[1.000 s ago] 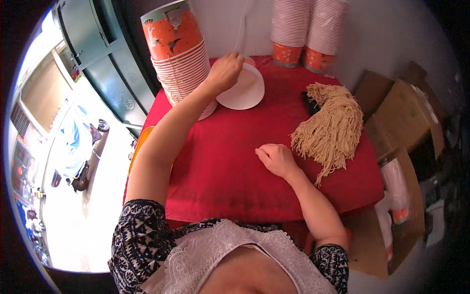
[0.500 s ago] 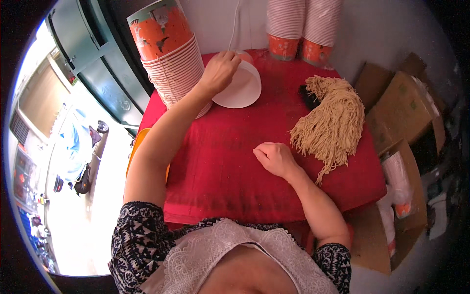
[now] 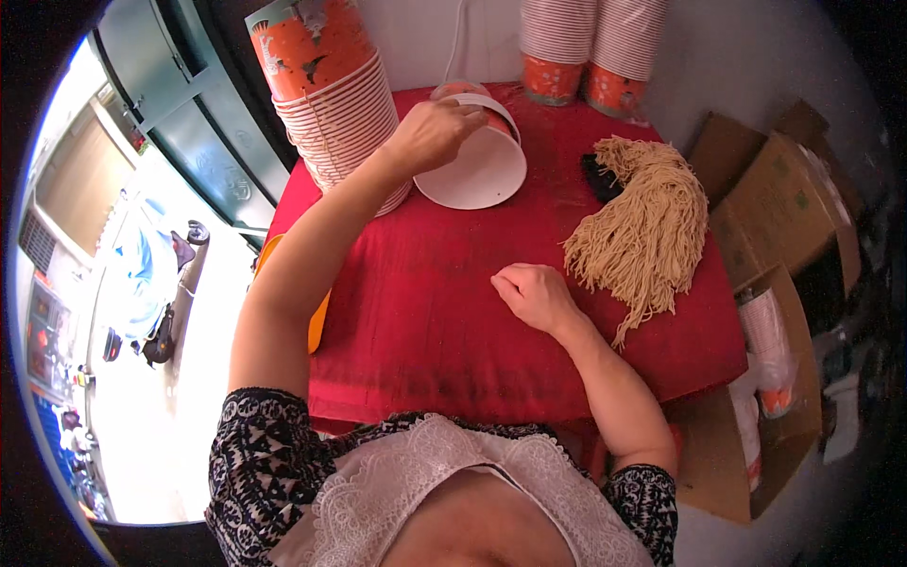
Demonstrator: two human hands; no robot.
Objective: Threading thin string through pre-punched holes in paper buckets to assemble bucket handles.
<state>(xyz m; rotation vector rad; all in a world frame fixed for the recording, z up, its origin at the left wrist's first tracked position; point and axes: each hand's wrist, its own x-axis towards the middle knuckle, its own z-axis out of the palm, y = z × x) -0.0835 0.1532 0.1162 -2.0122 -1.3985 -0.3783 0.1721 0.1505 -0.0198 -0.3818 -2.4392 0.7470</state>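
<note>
Cardboard boxes point(image 3: 782, 224) at right, green door point(image 3: 196, 115) at left.

i have one feed to work from, the left fisheye on the person's head, upright and unmirrored. it looks steeply down and somewhat forward from just above the lace collar point(image 3: 387, 472), which crowds the near lower edge with the sleeves point(image 3: 263, 463). the left hand point(image 3: 436, 137) and right hand point(image 3: 537, 298) sit farther out over the red table point(image 3: 425, 350), with the wall point(image 3: 408, 47) behind. sideways it reaches from a green door point(image 3: 203, 161) to cartons point(image 3: 775, 222), edges bending toward dark corners.
</note>
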